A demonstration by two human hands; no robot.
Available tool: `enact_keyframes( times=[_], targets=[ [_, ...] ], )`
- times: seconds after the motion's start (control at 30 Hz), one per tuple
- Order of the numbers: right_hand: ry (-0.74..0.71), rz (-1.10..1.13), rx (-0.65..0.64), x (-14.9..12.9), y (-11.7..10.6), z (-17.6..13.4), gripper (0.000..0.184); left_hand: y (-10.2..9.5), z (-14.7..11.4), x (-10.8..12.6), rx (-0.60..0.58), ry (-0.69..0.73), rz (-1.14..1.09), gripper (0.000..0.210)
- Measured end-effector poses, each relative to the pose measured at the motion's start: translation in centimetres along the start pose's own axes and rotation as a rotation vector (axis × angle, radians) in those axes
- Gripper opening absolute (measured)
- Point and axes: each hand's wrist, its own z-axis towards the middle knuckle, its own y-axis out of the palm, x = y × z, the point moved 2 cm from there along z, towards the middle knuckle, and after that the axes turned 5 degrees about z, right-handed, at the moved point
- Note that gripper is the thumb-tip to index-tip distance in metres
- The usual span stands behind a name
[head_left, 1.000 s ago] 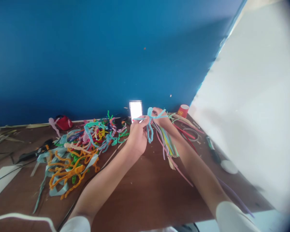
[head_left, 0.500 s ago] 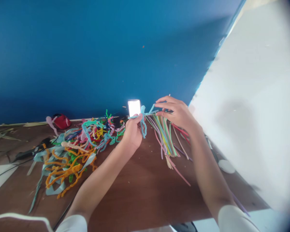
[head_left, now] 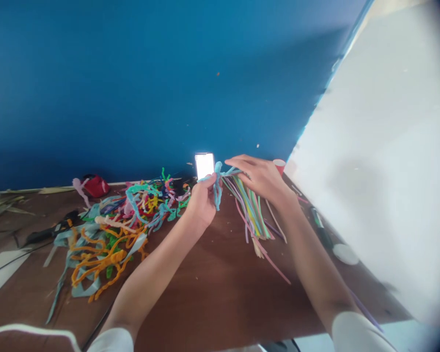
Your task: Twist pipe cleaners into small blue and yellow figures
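My left hand (head_left: 202, 201) pinches a light blue pipe cleaner shape (head_left: 217, 183) between thumb and fingers. Its bent ends hang below the grip, and other blue strands reach out to the right. Over those strands is my right hand (head_left: 262, 177), palm down with its fingers stretched to the left. Its thumb is mostly hidden, and whether it touches the strands is unclear. Beneath the right hand lies a bundle of loose straight pipe cleaners (head_left: 254, 210) in green, yellow, purple and pink. A phone with a bright screen (head_left: 205, 165) stands just behind the left hand.
A tangled pile of bent colourful pipe cleaners (head_left: 146, 200) covers the left of the brown table (head_left: 212, 288), orange ones (head_left: 102, 261) nearest. Behind it sits a red pouch (head_left: 97, 186). At right are a red cup (head_left: 279, 166), a marker (head_left: 320, 227) and a white disc (head_left: 345, 254).
My right hand has moved left and lower over the blue strands, its fingers closer together. A red cup now shows behind it. My left hand keeps its hold nearly in place.
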Motion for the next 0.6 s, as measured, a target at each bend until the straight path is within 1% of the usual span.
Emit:
enact_keyframes(
  times=[0.1,0.17,0.27,0.33,0.47,0.53,0.6],
  targets=[
    [0.027,0.057,0.034,-0.1,-0.3,-0.1,0.041,-0.1,0.1,0.1,0.011,0.012,-0.017,0.008],
    [0.008,0.135,0.025,0.0,-0.5,-0.2,0.035,-0.1,0.1,0.1,0.01,0.007,-0.014,0.009],
    [-0.033,0.264,0.025,0.1,-0.9,-0.2,0.029,0.1,-0.1,-0.1,0.005,-0.021,-0.006,0.008],
    [-0.039,0.312,0.013,0.1,-1.2,-0.2,0.026,0.3,-0.3,-0.1,0.009,-0.037,-0.003,0.007],
    [-0.042,0.296,-0.019,-0.3,-1.5,-0.2,0.028,0.3,-0.5,0.0,0.014,-0.035,0.002,0.007],
    [-0.056,0.287,0.001,-0.3,-1.6,-0.1,0.029,0.3,-0.6,0.0,-0.004,-0.03,0.011,0.006],
    [-0.066,0.26,0.041,-0.2,-1.7,0.0,0.027,0.2,-0.6,0.0,-0.027,-0.036,0.021,0.005]
  ],
)
